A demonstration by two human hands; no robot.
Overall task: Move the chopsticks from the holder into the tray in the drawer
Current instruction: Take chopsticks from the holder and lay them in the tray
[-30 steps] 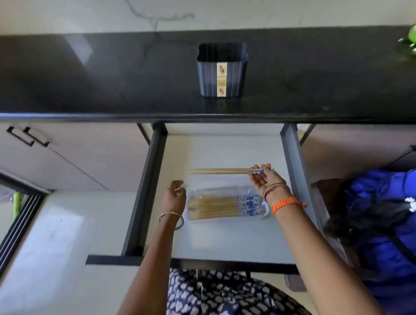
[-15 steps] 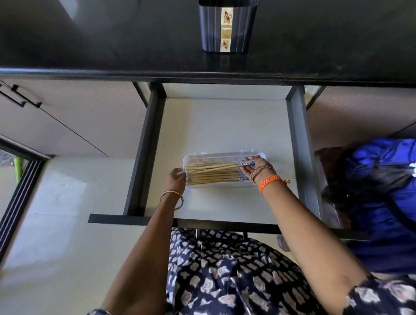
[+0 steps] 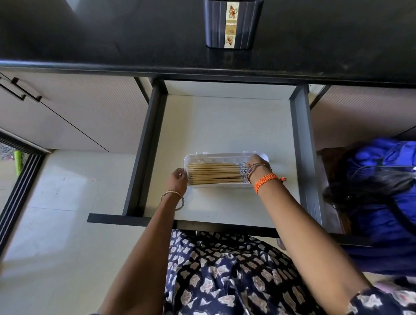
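One clear plastic tray (image 3: pixel 225 156) is lying in the open drawer (image 3: pixel 224 123). One bundle of wooden chopsticks (image 3: pixel 214 173) is resting flat inside the tray; the exact count is unreadable. One dark holder (image 3: pixel 234 19) is standing on the desk (image 3: pixel 103 31), beyond the tray. The left hand (image 3: pixel 178 182) is touching the tray's left end, fingers curled. The right hand (image 3: pixel 258 166) is resting on the tray's right end over the chopstick tips; its finger spread cannot be determined.

The holder (image 3: pixel 234 19) stands on the tabletop (image 3: pixel 103 36), behind the open drawer (image 3: pixel 224 123). The tray (image 3: pixel 225 155) lies in the drawer, chopsticks (image 3: pixel 214 173) lying in the tray.
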